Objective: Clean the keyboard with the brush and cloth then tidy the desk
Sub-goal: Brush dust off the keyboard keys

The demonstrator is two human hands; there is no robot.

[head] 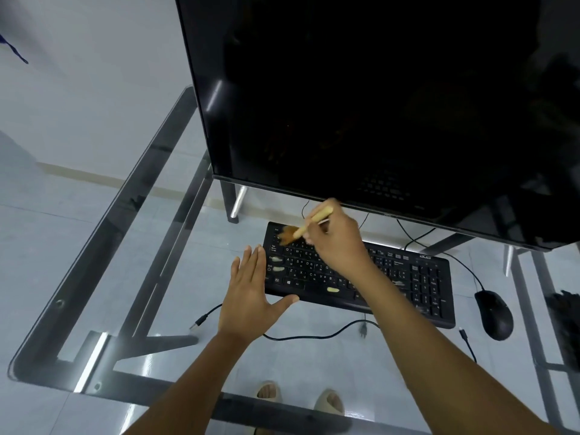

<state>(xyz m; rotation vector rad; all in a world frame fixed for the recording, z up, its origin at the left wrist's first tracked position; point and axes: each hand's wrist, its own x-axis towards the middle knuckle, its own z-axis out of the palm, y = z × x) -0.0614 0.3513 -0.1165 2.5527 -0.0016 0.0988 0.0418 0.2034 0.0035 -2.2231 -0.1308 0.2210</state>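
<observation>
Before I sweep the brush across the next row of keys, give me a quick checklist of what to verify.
1. Brush gripped in the right hand: ok.
2. Bristles on the keyboard, at its top left corner: ok.
3. Left hand steadying the keyboard's left edge, thumb at the front rim: ok, though firm contact cannot be told.
4. Debris left on the keys: not ok, pale bits remain near the left keys and the space bar.
5. Mouse clear of the sweep, right of the keyboard: ok.
6. Cloth ready: cannot tell, none clearly seen.
</observation>
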